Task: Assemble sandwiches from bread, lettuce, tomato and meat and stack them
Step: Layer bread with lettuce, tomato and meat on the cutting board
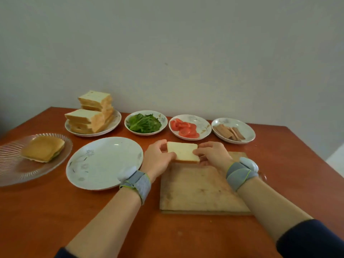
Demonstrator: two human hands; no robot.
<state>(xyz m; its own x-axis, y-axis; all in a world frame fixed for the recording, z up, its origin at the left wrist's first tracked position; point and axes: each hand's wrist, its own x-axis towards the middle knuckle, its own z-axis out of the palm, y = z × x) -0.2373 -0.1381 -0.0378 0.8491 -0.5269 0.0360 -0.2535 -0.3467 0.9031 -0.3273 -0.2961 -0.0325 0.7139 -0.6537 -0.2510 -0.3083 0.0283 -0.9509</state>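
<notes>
A white bread slice (183, 152) is held over the far end of the wooden cutting board (201, 190). My left hand (158, 158) grips its left edge and my right hand (212, 152) grips its right edge. Along the back stand a plate of stacked bread (93, 113), a plate of lettuce (144, 122), a plate of tomato slices (184, 128) and a plate of meat strips (229, 132). A finished sandwich (43, 150) lies on a glass plate (11, 170) at the left.
A large white plate (104, 162) with nothing on it sits between the glass plate and the board. The red-brown table (55, 211) ends at a wall behind the plates, and its right edge runs close to the meat plate.
</notes>
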